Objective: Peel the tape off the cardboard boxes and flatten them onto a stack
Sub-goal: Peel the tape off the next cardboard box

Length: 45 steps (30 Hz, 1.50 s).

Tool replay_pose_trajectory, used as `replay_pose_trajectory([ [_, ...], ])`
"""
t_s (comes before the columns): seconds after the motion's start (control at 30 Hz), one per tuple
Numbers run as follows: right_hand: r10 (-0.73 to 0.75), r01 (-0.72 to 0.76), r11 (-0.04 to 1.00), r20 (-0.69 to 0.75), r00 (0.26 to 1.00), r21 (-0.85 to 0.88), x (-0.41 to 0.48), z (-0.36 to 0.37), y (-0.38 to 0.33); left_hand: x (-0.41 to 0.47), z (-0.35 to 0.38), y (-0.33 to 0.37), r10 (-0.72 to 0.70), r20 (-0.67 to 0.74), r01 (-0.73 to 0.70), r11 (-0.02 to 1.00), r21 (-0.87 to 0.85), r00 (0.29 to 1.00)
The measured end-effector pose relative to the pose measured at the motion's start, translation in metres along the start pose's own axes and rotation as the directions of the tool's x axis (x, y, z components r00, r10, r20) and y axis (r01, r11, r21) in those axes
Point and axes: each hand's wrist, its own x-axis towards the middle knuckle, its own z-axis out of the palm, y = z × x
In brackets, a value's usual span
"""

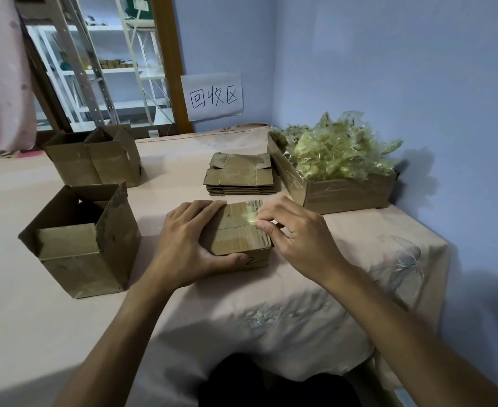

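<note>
A small closed cardboard box (239,235) sits on the cloth-covered table in front of me, its top seam sealed with clear tape (252,214). My left hand (187,245) grips the box's left side, fingers over the top and thumb on the front face. My right hand (296,233) pinches a lifted, crumpled end of the tape at the box's right top edge. Behind the box lies a stack of flattened boxes (240,177).
An open cardboard box (83,245) stands at the left, with two more open boxes (95,157) behind it. At the right, a shallow carton (347,192) is heaped with peeled tape (338,151). A paper sign (212,96) hangs on the wall. The table's right edge drops off near the wall.
</note>
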Motion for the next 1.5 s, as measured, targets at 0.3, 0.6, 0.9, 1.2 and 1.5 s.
replay_pose_trajectory([
  [0.3, 0.427, -0.359, 0.752, 0.006, 0.904, 0.554, 0.007, 0.003, -0.003, -0.008, -0.009, -0.009, 0.003, -0.012, -0.005, 0.993, -0.118, 1.000],
  [0.6, 0.471, -0.392, 0.627, 0.074, 0.879, 0.673, 0.016, -0.006, 0.003, -0.012, -0.006, -0.006, 0.053, -0.042, -0.057, 0.993, -0.103, 0.998],
  [0.9, 0.263, -0.249, 0.926, -0.014, 0.965, 0.284, 0.014, -0.016, 0.005, -0.015, -0.004, -0.002, 0.083, -0.065, -0.087, 0.994, -0.062, 0.994],
  [1.2, 0.272, -0.260, 0.942, -0.032, 0.962, 0.212, 0.021, -0.016, 0.003, -0.010, -0.001, 0.001, 0.083, -0.043, -0.085, 0.996, -0.032, 0.996],
  [1.5, 0.106, -0.106, 0.989, 0.009, 0.994, 0.104, 0.012, -0.021, 0.006, -0.013, 0.000, 0.000, 0.083, -0.043, -0.084, 0.996, -0.024, 0.996],
])
